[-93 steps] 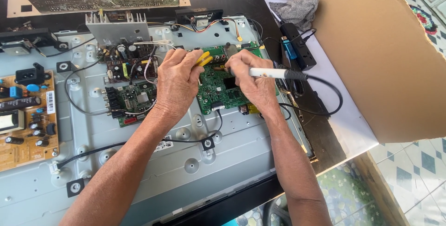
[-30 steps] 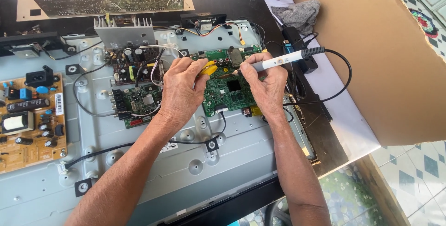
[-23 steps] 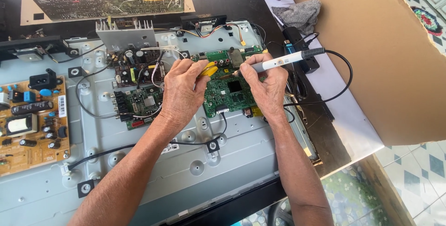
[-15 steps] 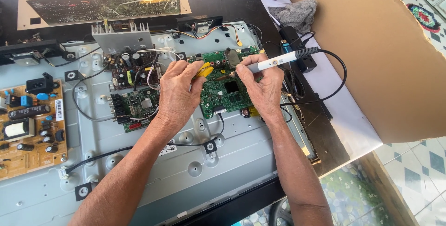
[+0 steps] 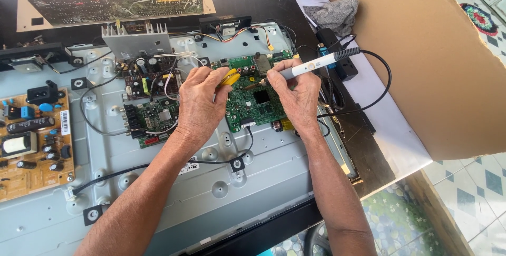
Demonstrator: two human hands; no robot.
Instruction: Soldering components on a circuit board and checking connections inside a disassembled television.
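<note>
Near the top right corner of the grey metal panel [image 5: 174,193], both hands meet over the green circuit board [image 5: 255,103]. The right hand [image 5: 298,95] is closed in a pen-like grip on a white soldering iron [image 5: 311,66], whose tip comes down at the upper edge of the board, just beside a small metal can; its black cord [image 5: 382,82] loops off past the panel's right edge. The left hand [image 5: 203,100] is curled round yellow-handled pliers [image 5: 227,78], the handles poking out between thumb and fingers; I cannot tell what the nose of the pliers grips, as the fingers hide it. Both wrists hover over the panel, and the work would probably go cleaner with the heels of the hands resting on the metal, so the tip stays on one joint and does not slide onto neighbouring pins. It seems wise to keep the cord slack and away from the thin wires running to the second green board [image 5: 155,119] on the left. A brown power board [image 5: 34,140] lies at the panel's left edge, a finned heat sink [image 5: 137,40] at its top edge, and a grey rag [image 5: 332,15] sits beyond the top right corner beside a big cardboard sheet [image 5: 421,61].
</note>
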